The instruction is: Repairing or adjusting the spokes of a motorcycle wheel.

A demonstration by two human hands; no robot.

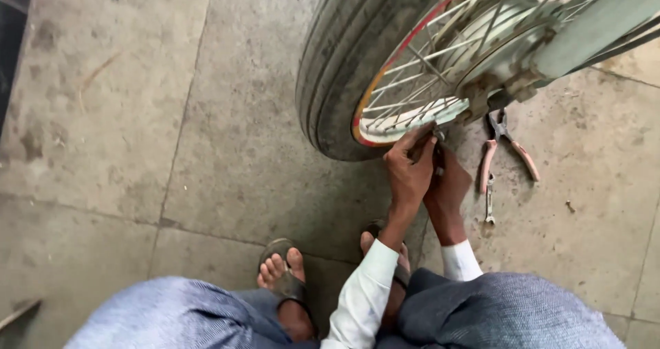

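A spoked wheel [385,67] with a dark tyre [337,60] and a red-striped rim stands on the stone floor in front of me. My left hand [409,170] reaches to the rim's lowest part, its fingers closed on a small metal tool [438,136] at the spokes. Pressed against it on the right is my right hand [450,191]. The left hand hides its fingers, so I cannot see what it grips. Both arms wear white sleeves.
Pliers with pinkish handles [507,149] lie on the floor just right of my hands, and a small wrench [489,201] lies below them. The bike's fork [591,26] slants at the top right. My sandalled feet [285,277] rest on the paving slabs [137,115].
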